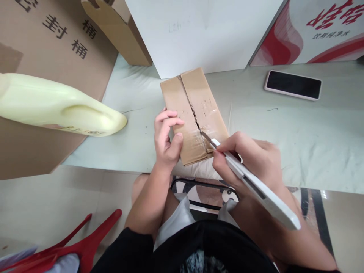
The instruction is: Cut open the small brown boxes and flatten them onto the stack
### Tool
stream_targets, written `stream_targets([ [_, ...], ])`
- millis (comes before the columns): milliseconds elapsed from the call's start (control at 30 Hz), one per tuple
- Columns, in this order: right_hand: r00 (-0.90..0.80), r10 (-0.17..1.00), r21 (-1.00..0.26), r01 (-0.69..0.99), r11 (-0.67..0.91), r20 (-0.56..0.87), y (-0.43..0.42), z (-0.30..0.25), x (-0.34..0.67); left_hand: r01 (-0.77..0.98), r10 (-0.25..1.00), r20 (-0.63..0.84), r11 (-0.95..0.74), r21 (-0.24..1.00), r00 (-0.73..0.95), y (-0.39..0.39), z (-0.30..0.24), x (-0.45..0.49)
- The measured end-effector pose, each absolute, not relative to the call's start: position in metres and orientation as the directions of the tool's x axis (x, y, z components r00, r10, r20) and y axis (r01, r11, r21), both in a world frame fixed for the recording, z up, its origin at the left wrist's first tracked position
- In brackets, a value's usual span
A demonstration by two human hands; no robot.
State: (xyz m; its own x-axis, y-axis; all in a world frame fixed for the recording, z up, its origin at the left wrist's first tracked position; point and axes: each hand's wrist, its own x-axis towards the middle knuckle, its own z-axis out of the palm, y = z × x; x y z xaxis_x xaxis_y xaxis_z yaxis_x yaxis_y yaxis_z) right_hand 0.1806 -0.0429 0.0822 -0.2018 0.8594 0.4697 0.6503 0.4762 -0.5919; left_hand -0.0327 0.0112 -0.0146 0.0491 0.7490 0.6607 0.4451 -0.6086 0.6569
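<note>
A small brown cardboard box (196,117) lies at an angle on the pale green cloth, its taped centre seam torn and partly cut. My left hand (168,138) grips the box's left edge, with curled fingers and the thumb resting on its top. In my right hand (251,159) is a white utility knife (250,182), pinched near its front end. The extended blade (206,136) touches the seam at the lower half of the box. Clear tape, wrinkled and shiny, shows around the cut.
A white box (199,38) stands just behind the cardboard box. A phone (293,85) lies at the right, before a red-and-white carton (313,34). On the left are a pale yellow bottle (62,104) and a large printed carton (65,49). A red stool (93,235) stands below.
</note>
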Motion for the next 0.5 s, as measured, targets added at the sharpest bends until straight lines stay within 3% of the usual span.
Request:
stream_targets([
  [100, -0.195, 0.871, -0.561, 0.697, 0.447, 0.451, -0.045, 0.084, 0.177, 0.447, 0.749, 0.661, -0.609, 0.655, 0.052, 0.011, -0.014, -0.032],
  [267, -0.212, 0.914, -0.655, 0.643, 0.398, 0.346, -0.046, 0.085, 0.175, 0.443, 0.756, 0.653, -0.602, 0.664, 0.046, 0.01, -0.014, -0.033],
  [500, -0.233, 0.895, -0.66, 0.609, 0.439, 0.381, -0.048, 0.088, 0.186, 0.44, 0.754, 0.655, -0.608, 0.661, 0.056, 0.011, -0.014, -0.033],
])
